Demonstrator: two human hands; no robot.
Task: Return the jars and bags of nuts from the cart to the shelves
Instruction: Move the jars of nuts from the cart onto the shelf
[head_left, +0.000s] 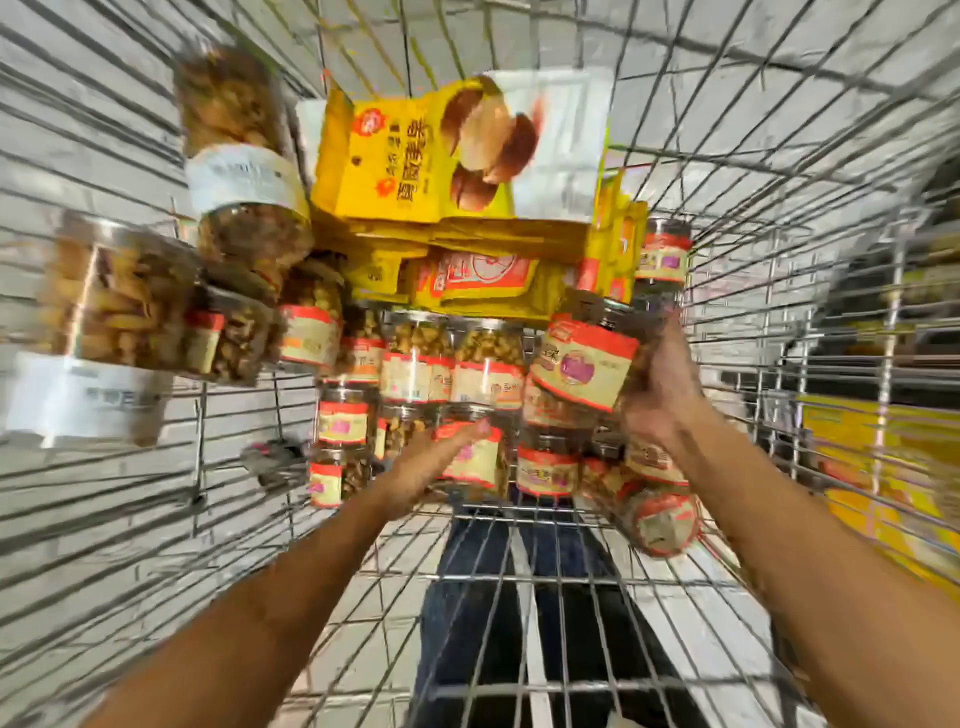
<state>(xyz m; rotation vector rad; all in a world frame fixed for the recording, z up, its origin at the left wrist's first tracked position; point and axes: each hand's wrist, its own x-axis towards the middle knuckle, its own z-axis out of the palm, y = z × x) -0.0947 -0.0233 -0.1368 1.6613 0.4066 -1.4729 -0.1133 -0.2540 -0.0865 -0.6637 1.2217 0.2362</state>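
Inside the silver wire cart, clear plastic jars of nuts with red-and-beige labels lie heaped below a pile of yellow bags of nuts. The right hand grips one tilted red-labelled jar, held above the heap. The left hand lays its fingers on a lower jar; motion blur hides whether it is clasped. Larger white-labelled jars lie at the left side.
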